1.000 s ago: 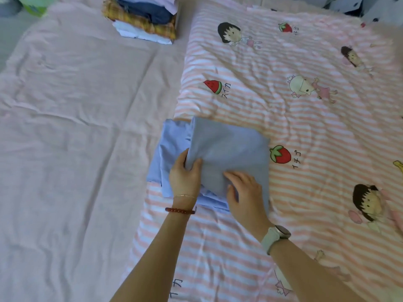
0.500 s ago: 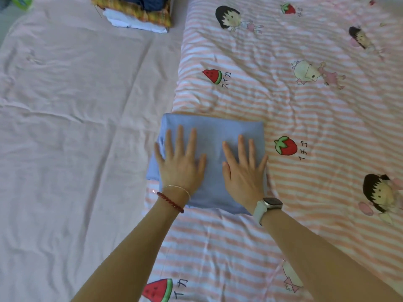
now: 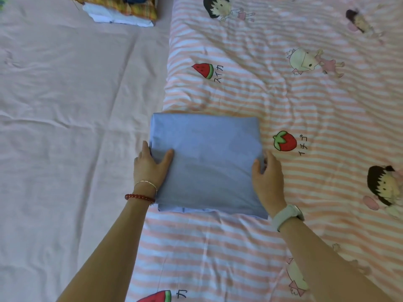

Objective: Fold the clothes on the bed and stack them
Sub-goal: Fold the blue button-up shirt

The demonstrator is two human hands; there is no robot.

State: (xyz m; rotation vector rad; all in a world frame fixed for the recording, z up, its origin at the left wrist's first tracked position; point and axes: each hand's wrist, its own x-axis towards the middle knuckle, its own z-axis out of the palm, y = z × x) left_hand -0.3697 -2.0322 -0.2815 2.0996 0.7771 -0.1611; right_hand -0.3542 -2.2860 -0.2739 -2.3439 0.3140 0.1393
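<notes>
Gripping soft, square-folded blue garment (image 3: 207,162) — both hands.

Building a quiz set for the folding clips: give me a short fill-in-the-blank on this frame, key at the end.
1. The folded rectangular cloth gripped at both sides is ____ in colour.
2. The red bead bracelet sits on the ____ wrist.
3. The fruit printed just right of the cloth is a ____.
4. The stack of folded clothes lies at the top ____ of the view.

Missing: blue; left; strawberry; left
</notes>
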